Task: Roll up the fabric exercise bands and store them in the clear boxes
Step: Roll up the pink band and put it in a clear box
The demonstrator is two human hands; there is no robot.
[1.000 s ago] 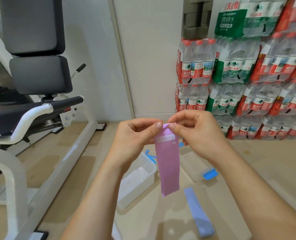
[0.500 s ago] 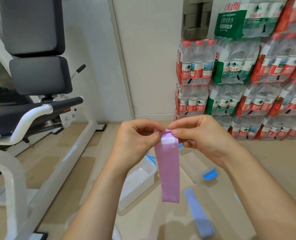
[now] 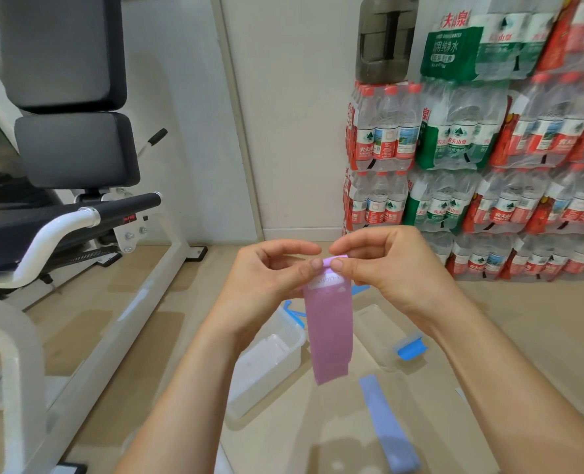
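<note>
To your left stands a big exercise machine [image 3: 61, 186] with dark pads and a white frame, and at the wall on the right the packs of water bottles [image 3: 489, 172] are stacked high. On the floor in front of you lie two clear boxes: the left clear box [image 3: 266, 367] and the right clear box [image 3: 379, 336] with a blue clip on its side. Both are open on top, and I cannot tell if anything is inside. Near the right box a blue band [image 3: 386, 429] lies flat on the floor and waits for its turn.

You hold the pink band [image 3: 330, 333] up in the air, above the gap between the two boxes. Your left hand [image 3: 266, 278] and your right hand [image 3: 386, 268] meet at its top edge. The thumbs and first fingers of both hands are closed on this edge, where a small roll begins; the rest hangs down freely.

The band is pink-purple, matte, with a white label near the top. It looks light, soft and limp, not slippery, so I think it will not keep a roll by itself. Take it at both corners of the rolled edge and keep the turns tight, otherwise the roll may open or go crooked.
</note>
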